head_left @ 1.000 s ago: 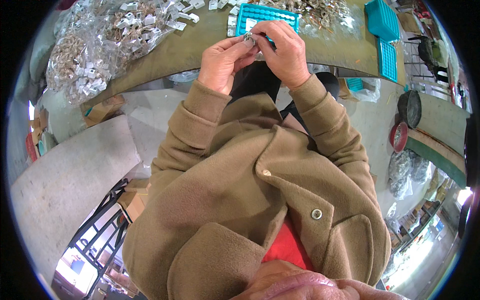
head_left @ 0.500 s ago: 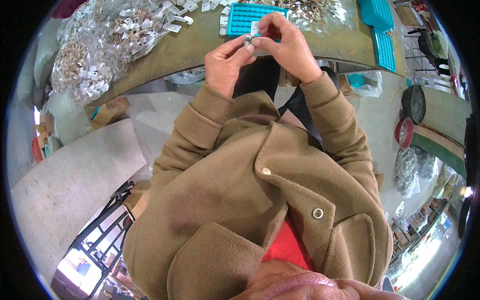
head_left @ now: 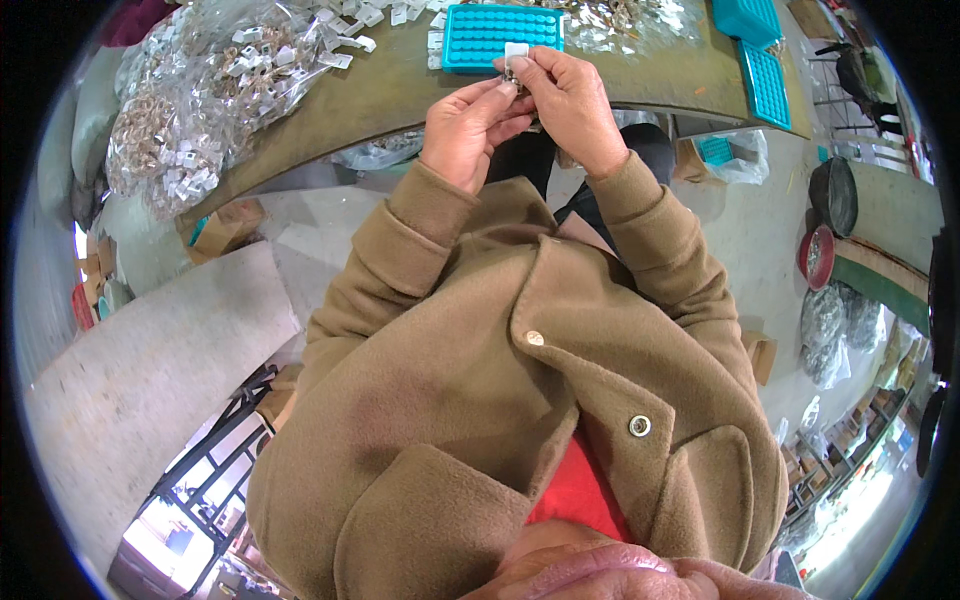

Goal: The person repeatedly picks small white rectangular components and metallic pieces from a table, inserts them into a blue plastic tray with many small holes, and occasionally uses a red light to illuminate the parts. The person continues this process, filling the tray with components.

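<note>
Over the table's near edge, my left hand (head_left: 468,132) pinches a small dark, shiny metal piece (head_left: 514,84) between thumb and fingertips. My right hand (head_left: 575,108) is closed against it from the other side, its thumb and forefinger gripping a small white tag (head_left: 516,50). The tag stands up above the fingertips. How tag and metal piece join is hidden by my fingers. Just beyond my hands lies a turquoise tray (head_left: 500,38) with rows of small hollows. White tags also lie along its left side.
A big clear plastic bag (head_left: 215,100) of tagged shiny pieces covers the table's left. More small pieces (head_left: 640,22) lie loose behind my right hand. Turquoise trays (head_left: 766,85) sit at the right edge. A cardboard box (head_left: 226,226) stands below at left.
My right hand has come down and its raised fingers have closed in on the tag. Both hands have drawn slightly toward me, and the left has shifted a little right.
</note>
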Demonstrator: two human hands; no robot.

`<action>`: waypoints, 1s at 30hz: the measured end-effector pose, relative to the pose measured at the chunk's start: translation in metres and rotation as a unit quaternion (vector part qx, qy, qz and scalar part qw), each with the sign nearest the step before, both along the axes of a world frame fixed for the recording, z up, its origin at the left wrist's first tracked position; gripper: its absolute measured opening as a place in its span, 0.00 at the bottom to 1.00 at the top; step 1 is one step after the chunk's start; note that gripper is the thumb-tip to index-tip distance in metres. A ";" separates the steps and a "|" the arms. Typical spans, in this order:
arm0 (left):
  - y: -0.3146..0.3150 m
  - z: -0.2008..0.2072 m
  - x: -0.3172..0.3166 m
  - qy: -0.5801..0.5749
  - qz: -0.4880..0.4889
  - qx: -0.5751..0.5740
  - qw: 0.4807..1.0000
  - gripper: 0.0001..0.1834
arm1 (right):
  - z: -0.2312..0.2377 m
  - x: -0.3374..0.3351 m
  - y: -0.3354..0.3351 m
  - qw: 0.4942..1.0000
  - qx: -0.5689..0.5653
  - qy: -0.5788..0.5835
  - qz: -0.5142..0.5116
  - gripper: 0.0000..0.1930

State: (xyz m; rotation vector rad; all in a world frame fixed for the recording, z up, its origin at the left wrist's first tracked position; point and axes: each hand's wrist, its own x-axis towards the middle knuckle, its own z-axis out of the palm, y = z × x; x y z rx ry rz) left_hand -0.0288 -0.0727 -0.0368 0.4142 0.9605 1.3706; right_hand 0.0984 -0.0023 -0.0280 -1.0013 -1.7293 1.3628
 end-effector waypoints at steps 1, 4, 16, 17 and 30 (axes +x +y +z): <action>0.001 0.000 0.000 -0.047 -0.007 -0.003 0.999 0.13 | 0.000 0.001 0.001 1.000 0.007 -0.005 0.002 0.14; 0.002 -0.004 -0.003 -0.161 -0.022 -0.032 0.986 0.15 | -0.001 0.010 0.003 0.994 -0.076 0.036 0.065 0.12; 0.002 -0.018 -0.001 -0.336 -0.033 -0.084 0.937 0.08 | -0.010 0.027 0.013 0.936 -0.240 0.207 0.152 0.16; 0.002 -0.017 -0.001 -0.319 -0.039 -0.088 0.943 0.10 | -0.008 0.032 0.014 0.953 -0.181 0.158 0.183 0.18; -0.002 -0.022 0.006 -0.188 -0.112 -0.155 0.963 0.11 | -0.028 0.047 -0.005 0.928 0.359 -0.083 0.044 0.13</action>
